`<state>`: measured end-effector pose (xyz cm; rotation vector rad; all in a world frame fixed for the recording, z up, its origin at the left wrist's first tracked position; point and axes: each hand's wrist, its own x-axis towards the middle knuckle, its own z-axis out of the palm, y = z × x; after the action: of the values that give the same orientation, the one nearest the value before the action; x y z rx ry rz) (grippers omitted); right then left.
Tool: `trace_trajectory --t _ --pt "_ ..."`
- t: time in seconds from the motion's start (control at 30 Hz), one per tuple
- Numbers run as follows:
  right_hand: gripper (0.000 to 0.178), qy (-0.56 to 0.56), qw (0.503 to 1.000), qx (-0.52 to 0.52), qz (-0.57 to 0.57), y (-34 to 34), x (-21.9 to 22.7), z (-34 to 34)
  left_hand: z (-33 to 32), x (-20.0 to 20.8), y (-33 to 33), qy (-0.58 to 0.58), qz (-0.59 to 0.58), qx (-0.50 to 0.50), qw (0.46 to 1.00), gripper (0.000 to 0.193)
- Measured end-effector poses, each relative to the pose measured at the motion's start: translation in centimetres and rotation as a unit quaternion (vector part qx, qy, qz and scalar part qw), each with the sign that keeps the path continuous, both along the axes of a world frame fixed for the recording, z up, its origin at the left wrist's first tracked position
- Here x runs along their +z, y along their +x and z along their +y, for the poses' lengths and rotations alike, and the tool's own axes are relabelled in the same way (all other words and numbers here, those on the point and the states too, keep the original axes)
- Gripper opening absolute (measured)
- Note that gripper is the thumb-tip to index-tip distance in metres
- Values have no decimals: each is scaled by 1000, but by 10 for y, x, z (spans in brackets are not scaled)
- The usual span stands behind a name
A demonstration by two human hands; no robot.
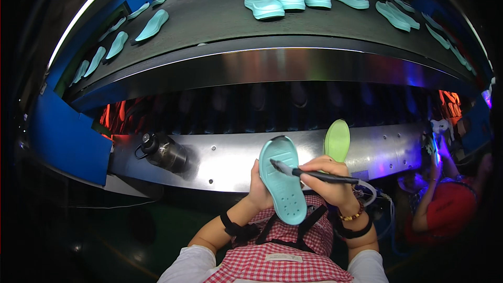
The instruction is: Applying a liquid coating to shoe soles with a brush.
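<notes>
A teal shoe sole (288, 202) is tilted up in front of me, its inner face with ridges and small holes toward me. My left hand (259, 191) grips it by the left edge, and most of those fingers are hidden behind it. In my right hand (332, 178) is a brush (335, 178) with a black handle, a clear tube running from its end. The bristles touch the upper part of the sole's inner face. Just beyond my right hand, a lime-green sole (338, 139) lies on the metal ledge (230, 152).
A dark water bottle (166, 153) lies tipped at the ledge's left. Behind, a dark conveyor belt (204, 26) carries several teal soles (264, 5), some paired. Orange-red light glows at both ends beneath it. At the right, a person in red (450, 207) works close by.
</notes>
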<state>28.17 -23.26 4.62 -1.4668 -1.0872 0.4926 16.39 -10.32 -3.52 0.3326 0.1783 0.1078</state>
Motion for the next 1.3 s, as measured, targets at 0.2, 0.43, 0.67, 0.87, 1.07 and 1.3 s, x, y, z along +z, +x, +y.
trace_trajectory --t 0.2,0.43,0.67,0.87,1.07,1.3 --pt "17 63 990 128 -10 -8 11 -12 3 19 4 26 -49 9 998 79" --pt "19 83 971 205 -95 -11 9 -18 9 28 4 110 -126 37 985 94" --pt "20 70 981 137 -119 -5 11 -29 13 39 9 99 -152 182 966 100" --pt "23 46 989 67 -126 -1 5 -33 12 56 11 150 -107 226 957 98" --pt "20 110 986 110 59 10 -12 -42 9 60 6 164 -159 199 953 98" --pt "21 122 901 -1 416 -17 -26 -39 -21 51 8 124 18 135 983 76"
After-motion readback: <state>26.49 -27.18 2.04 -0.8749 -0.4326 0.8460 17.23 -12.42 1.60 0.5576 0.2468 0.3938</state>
